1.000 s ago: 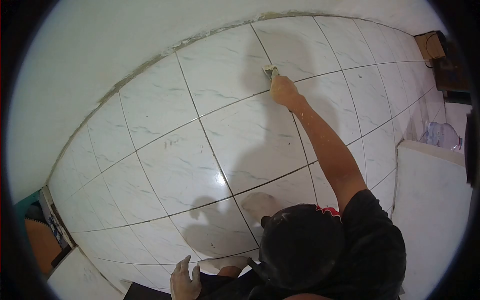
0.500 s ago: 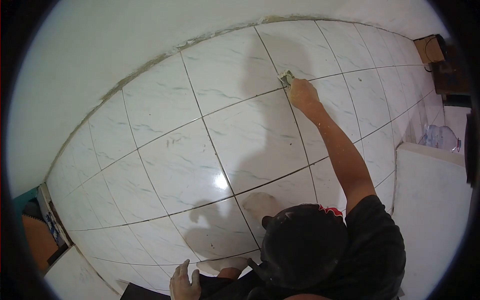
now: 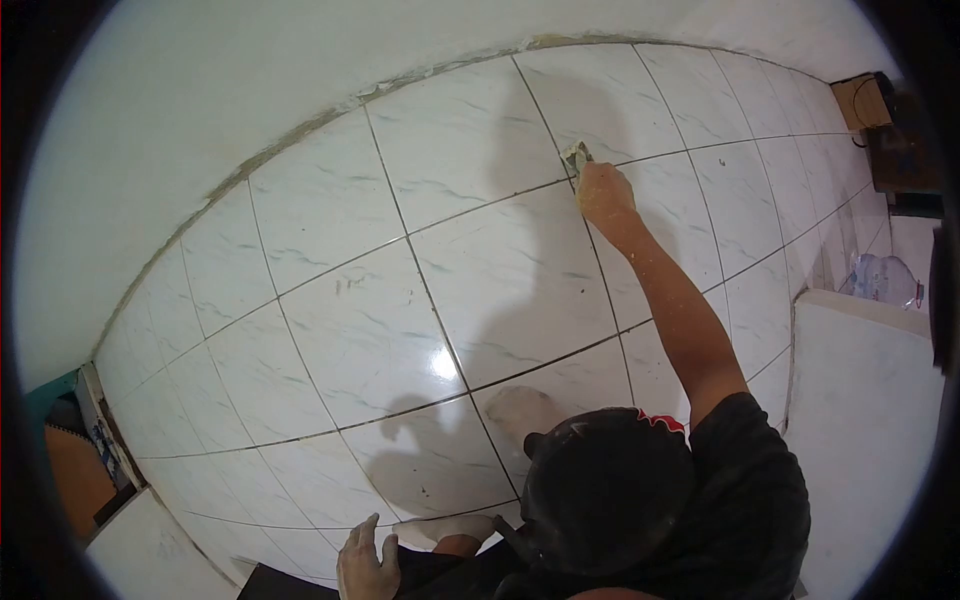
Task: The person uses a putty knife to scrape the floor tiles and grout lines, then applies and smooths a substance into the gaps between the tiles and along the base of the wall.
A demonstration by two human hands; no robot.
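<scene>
My right hand is stretched far out over the floor, its fingers wrapped round a small putty knife. Pale paste or residue coats the blade, which meets the tiles at a corner where dark joints cross. The fist hides the handle. Low in the view, my left hand hangs near my leg with dusty fingers spread, holding nothing. Between the hands lie white floor tiles with green-grey veining, dark joint lines and a few crumbs.
A rough, unfinished strip runs along the foot of the white wall. A clear plastic bottle lies at the right behind a white block-like surface. A cardboard box stands at the far right. A dark cap covers the lower middle.
The putty knife and my right hand have shifted only slightly at the same tile corner. My left hand stays almost still.
</scene>
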